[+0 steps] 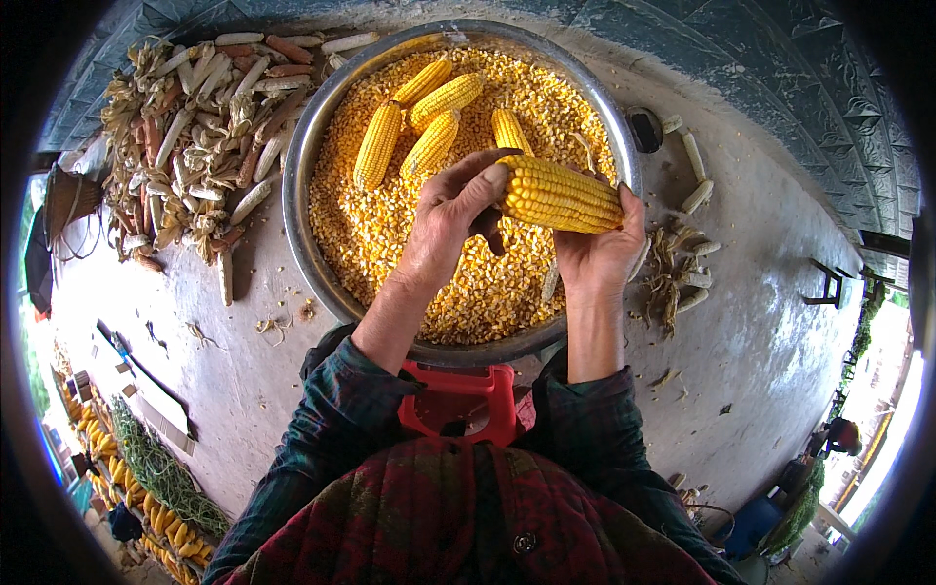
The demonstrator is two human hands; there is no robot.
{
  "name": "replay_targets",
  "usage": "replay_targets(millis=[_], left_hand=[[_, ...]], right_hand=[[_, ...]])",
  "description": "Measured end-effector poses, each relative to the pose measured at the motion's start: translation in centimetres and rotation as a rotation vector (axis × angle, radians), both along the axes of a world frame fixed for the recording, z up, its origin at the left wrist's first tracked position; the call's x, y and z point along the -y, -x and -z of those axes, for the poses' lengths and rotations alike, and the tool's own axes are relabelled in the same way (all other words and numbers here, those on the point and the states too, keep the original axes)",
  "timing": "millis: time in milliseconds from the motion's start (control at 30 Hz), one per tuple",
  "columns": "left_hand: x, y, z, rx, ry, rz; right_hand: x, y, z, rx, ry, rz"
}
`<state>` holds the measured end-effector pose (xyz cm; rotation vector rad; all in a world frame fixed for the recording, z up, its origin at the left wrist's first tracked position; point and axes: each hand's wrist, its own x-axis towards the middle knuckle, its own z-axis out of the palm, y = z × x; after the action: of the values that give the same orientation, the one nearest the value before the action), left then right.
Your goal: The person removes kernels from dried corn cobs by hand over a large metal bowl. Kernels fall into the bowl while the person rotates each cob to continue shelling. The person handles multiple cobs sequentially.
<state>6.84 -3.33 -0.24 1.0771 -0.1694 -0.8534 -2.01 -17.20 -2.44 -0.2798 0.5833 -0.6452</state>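
An ear of yellow corn [559, 194] lies across both my hands, above a large round metal basin [301, 227]. My left hand [453, 197] grips its left end, with the thumb on the kernels. My right hand [603, 252] supports the other end from below, and its fingers are partly hidden behind the ear. Loose corn kernels [409, 270] fill most of the basin. Several whole ears rest on them toward the far side, among them one ear [378, 145] at the left and a shorter-looking ear [512, 131] just beyond my left hand.
A heap of bare cobs and husks [197, 139] lies left of the basin. More cobs [695, 172] and dry husks [662, 270] are on the concrete floor [738, 322] at right. A red plastic stool [501, 395] stands between me and the basin. Corn ears [172, 526] line the lower left.
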Motion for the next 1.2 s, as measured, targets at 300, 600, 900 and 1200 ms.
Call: replay_targets(millis=[300, 600, 900, 1200], left_hand=[[-1.2, -1.3, -0.6, 0.098, -0.079, 0.187], [-1.2, -1.1, -0.4, 0.128, -0.076, 0.203], [-0.7, 0.1, -0.3, 0.134, 0.002, 0.166], [0.3, 1.6, 0.4, 0.071, -0.055, -0.053]], right_hand=[[1.0, 0.5, 0.2, -0.031, 0.034, -0.011], [0.8, 0.5, -0.5, -0.005, 0.048, 0.020], [1.1, 0.5, -0.3, -0.022, 0.036, -0.003], [0.2, -0.4, -0.1, -0.180, 0.069, 0.075]])
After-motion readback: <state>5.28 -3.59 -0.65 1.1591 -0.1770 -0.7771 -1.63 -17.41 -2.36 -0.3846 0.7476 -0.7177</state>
